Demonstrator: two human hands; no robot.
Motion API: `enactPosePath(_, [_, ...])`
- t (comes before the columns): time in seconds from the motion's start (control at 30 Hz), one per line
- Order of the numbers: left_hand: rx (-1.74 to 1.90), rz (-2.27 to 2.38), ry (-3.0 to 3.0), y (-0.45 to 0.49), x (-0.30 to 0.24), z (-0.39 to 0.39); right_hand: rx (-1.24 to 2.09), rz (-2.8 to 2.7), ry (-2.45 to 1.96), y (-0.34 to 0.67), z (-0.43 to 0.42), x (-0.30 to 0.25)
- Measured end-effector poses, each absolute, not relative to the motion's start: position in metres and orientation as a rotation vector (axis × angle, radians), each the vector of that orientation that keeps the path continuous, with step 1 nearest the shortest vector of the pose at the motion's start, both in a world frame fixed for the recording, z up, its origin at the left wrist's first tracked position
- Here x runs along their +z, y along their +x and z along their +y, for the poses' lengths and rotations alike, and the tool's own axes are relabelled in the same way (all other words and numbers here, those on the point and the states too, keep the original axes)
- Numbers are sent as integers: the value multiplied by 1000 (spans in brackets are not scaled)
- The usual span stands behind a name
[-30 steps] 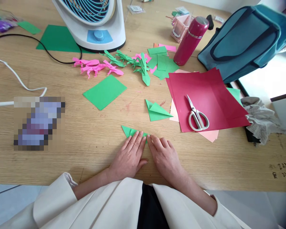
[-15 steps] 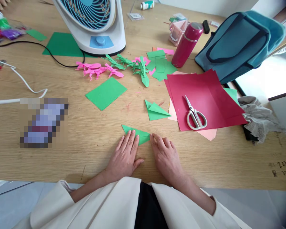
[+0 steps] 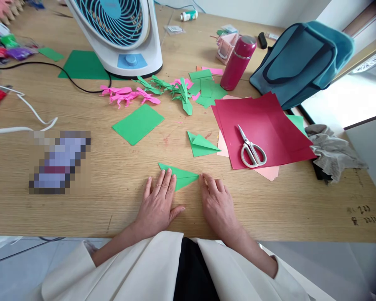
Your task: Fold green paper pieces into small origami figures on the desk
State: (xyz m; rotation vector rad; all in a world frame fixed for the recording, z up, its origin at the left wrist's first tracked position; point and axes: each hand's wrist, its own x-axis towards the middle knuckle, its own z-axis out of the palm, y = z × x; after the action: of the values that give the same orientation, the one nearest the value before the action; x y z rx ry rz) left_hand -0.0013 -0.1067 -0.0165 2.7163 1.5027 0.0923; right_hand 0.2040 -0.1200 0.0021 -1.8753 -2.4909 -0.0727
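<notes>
A folded green paper point(image 3: 185, 177) lies flat on the table in front of me, long and pointed, with a crease line along it. My left hand point(image 3: 156, 205) rests on its left part, fingers stretched out and pressing it down, thumb apart. At the pointed right tip, my right hand point(image 3: 218, 204) is closed, thumb and forefinger together on the paper's end. Just beyond lies another folded green paper point(image 3: 202, 144), with a raised flap. A flat green sheet point(image 3: 138, 124) sits farther left.
White-handled scissors point(image 3: 252, 154) lie on red sheets point(image 3: 269, 125) at right. Behind are pink paper figures point(image 3: 123, 95), green paper figures point(image 3: 184, 98), a fan point(image 3: 131, 46), a red thermos point(image 3: 238, 62) and a teal bag point(image 3: 297, 67). A blurred-out phone point(image 3: 61, 163) is at left.
My left hand has slid slightly left on the green paper, showing more of its surface. The right hand stays at the tip. The whole view has shifted a little.
</notes>
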Motion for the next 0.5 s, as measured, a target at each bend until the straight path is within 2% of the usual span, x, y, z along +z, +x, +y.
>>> enactPosePath(0.5, [-192,1556,2709,30,19,-92,12,-2510,-1870,205,-117,1])
